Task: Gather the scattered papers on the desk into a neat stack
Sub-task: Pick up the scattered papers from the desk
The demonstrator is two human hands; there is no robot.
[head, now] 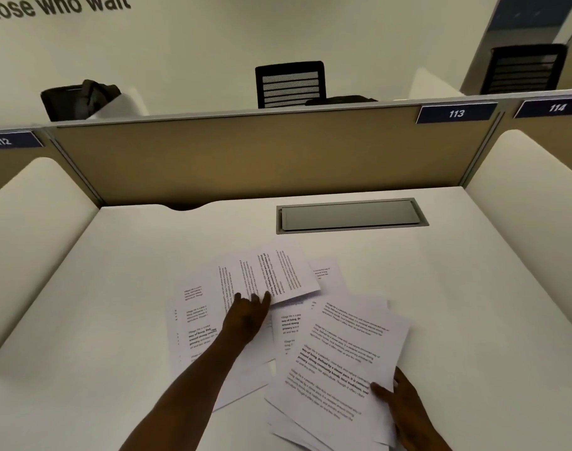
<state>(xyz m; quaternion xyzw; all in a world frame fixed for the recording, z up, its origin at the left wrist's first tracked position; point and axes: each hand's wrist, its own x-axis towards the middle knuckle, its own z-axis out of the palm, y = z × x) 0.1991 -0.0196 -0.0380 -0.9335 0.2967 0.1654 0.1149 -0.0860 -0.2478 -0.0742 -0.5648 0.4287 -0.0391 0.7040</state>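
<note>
Several white printed papers lie overlapping and skewed on the white desk (115, 288). My left hand (247, 315) reaches forward, its fingertips resting on the near edge of a rotated sheet (268, 271) at the far side of the pile. My right hand (405, 402) grips the right edge of a loose bundle of sheets (340, 362) at the near right, thumb on top. More sheets (193, 323) lie flat under my left forearm.
A grey cable hatch (351, 216) is set into the desk behind the papers. A tan partition (245, 157) closes the back; white side dividers (522, 196) stand left and right. Black chairs (291, 84) show beyond the partition.
</note>
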